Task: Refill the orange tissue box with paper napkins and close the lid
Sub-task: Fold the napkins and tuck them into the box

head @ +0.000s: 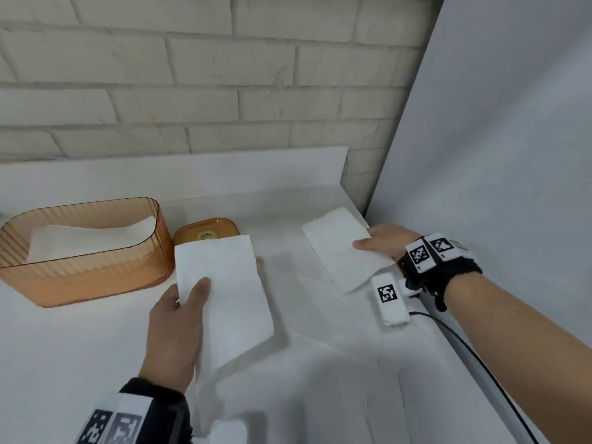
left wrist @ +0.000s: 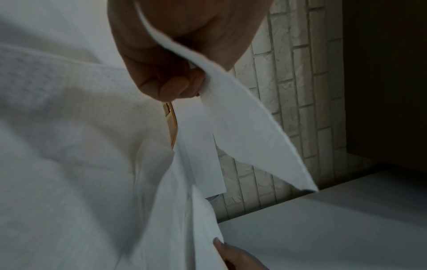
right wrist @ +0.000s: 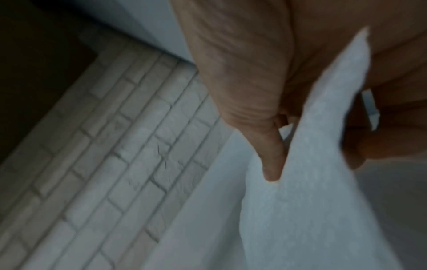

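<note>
Head view bright, evenly lit, soft shadows, bowed edges; both wrist views dim, grainy, motion-blurred.

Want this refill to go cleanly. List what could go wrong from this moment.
1. The left hand and right hand each pinch a separate napkin by one edge; the limp sheets may unfold or crumple before reaching the orange tissue box.
2. The left napkin hangs over the lid, so lowering it could bury or nudge the lid.
3. The right napkin is farthest from the box and may drag across the counter.
</note>
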`<state>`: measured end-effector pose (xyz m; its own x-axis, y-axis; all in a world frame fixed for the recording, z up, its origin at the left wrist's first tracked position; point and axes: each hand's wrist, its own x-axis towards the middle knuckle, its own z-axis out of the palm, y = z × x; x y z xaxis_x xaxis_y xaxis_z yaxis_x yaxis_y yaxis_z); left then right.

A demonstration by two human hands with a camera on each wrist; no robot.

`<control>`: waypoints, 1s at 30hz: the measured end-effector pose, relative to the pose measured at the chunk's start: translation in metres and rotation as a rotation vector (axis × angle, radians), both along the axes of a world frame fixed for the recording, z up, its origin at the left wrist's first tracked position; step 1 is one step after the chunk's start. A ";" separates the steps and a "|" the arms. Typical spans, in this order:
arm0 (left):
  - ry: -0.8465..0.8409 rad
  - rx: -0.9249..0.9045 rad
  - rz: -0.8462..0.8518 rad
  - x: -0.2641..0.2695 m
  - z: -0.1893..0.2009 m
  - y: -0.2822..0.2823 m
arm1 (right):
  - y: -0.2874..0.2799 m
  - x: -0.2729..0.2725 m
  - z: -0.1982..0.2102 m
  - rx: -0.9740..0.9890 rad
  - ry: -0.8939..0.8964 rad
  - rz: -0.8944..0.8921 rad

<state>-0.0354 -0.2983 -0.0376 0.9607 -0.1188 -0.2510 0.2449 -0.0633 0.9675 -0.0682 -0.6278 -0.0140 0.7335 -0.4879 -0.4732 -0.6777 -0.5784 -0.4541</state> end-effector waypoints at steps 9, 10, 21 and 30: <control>-0.029 0.011 -0.027 0.006 -0.005 0.002 | 0.012 0.007 -0.032 -0.143 -0.007 -0.162; -0.032 0.012 -0.033 0.006 -0.005 0.002 | 0.012 0.008 -0.032 -0.160 -0.001 -0.165; -0.037 -0.015 -0.078 0.004 -0.013 -0.004 | 0.024 0.002 -0.028 -0.441 0.146 -0.180; 0.259 -0.408 -0.119 0.007 -0.019 -0.018 | 0.021 0.011 -0.023 -0.191 0.020 -0.187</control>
<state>-0.0289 -0.3163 -0.0569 0.8464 -0.3625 -0.3900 0.4949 0.2653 0.8275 -0.0574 -0.6072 -0.0366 0.6141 -0.6955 -0.3730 -0.7882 -0.5165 -0.3346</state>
